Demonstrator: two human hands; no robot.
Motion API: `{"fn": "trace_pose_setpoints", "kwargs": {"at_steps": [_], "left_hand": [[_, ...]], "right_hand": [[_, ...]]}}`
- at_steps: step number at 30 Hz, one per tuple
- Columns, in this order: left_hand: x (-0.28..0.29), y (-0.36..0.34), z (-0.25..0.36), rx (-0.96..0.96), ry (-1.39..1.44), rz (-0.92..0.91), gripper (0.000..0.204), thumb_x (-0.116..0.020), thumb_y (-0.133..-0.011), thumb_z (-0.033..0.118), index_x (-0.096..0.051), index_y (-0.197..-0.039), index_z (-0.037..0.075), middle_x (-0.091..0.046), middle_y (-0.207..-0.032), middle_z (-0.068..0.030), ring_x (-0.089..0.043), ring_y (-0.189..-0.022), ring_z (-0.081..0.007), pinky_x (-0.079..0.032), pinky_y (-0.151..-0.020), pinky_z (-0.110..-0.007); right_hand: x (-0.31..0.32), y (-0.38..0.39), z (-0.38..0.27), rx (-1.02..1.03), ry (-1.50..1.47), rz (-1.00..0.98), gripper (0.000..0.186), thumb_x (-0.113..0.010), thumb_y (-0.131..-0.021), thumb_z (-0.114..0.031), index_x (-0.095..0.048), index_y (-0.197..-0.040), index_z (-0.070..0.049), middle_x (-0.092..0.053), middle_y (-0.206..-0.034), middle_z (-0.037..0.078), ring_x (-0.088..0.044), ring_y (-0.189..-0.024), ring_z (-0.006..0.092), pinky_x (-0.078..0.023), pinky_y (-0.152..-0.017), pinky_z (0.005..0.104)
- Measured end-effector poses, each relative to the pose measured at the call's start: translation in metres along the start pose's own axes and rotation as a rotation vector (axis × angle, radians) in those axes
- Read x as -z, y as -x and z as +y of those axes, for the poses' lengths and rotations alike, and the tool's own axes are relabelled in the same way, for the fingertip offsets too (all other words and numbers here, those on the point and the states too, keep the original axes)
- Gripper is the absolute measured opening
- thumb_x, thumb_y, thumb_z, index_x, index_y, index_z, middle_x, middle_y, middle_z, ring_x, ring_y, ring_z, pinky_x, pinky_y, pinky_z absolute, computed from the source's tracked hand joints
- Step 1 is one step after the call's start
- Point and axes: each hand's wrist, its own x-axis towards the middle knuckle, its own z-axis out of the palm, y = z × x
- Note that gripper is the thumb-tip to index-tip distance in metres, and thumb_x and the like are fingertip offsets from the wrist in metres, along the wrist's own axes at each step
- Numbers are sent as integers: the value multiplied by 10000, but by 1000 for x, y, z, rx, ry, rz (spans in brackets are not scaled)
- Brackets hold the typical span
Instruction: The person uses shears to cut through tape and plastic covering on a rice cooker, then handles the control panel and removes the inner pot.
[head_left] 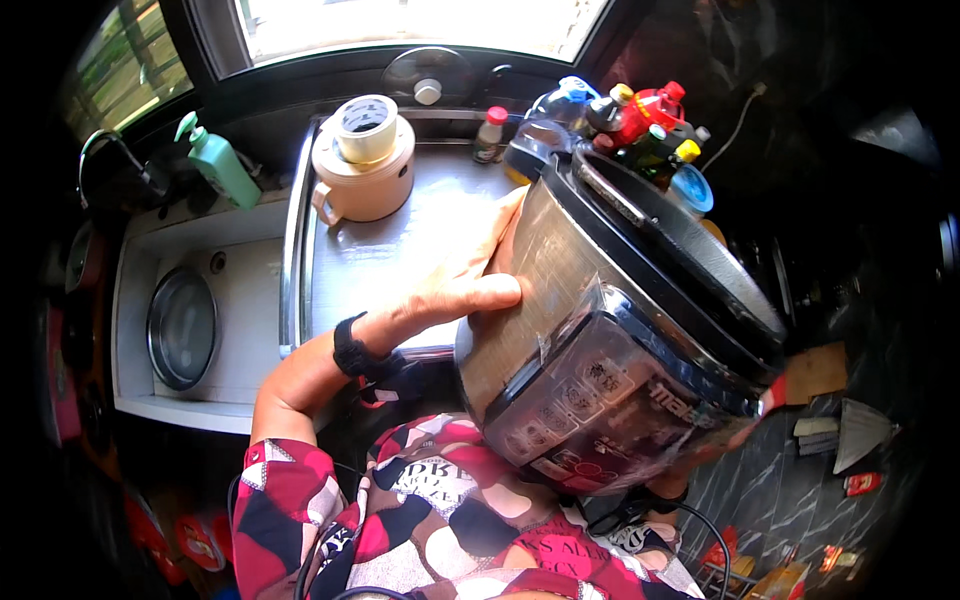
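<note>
A large rice cooker [540, 250] with brushed metal sides, a black rim and a dark control panel is held tilted in front of my body, over to the right. Its top faces up and right, with no lid over the opening. My left hand [465, 285] presses on its metal side, thumb along the near face and the other fingers partly hidden behind the far side. My right hand [715, 455] is at the lower right side of the cooker, which hides most of it, fingers included; only a bit of skin and the wrist show.
A beige pot [365, 180] with a tape roll [366, 128] on top stands on the metal counter [390, 260]. Left is a white sink [190, 408] holding a metal basin [183, 330], with a green pump bottle [222, 168] behind. Several bottles [655, 110] crowd the back right.
</note>
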Motion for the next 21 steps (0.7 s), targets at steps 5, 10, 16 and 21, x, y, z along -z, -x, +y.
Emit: {"fn": "trace_pose_setpoints", "kwargs": {"at_steps": [5, 10, 16, 21], "left_hand": [[6, -28, 11, -328, 202, -22, 1194, -571, -742, 778, -82, -1521, 17, -226, -1536, -177, -209, -1425, -260, -180, -1151, -380], [47, -36, -10, -477, -53, 105, 864, -401, -920, 632, -195, -1481, 8, -317, -1485, -172, -306, -1376, -249, -237, -1134, -363], [86, 0, -80, -450, -432, 457, 470, -504, -986, 313, -446, -1367, 43, -543, -1324, -96, -496, -1241, -212, -367, -1065, -355], [97, 16, -113, -319, 610, 405, 502, -583, -942, 349, -495, -1327, 40, -587, -1267, -81, -533, -1202, -207, -391, -1046, -364]], "right_hand": [[3, -19, -1, 190, 37, 58, 675, -607, -895, -494, -478, -1282, 44, -555, -1190, 156, -546, -1107, 266, -418, -941, 363], [-31, -16, 41, 78, -17, -29, 751, -631, -847, -540, -484, -1277, 57, -564, -1195, 182, -541, -1126, 292, -416, -945, 394], [-133, 2, 82, 55, -201, -224, 842, -661, -789, -595, -490, -1272, 73, -574, -1202, 213, -534, -1149, 323, -413, -950, 432], [-171, 14, 75, 321, -414, -332, 913, -742, -707, -585, -483, -1254, 99, -557, -1133, 219, -505, -1096, 333, -350, -973, 399]]}}
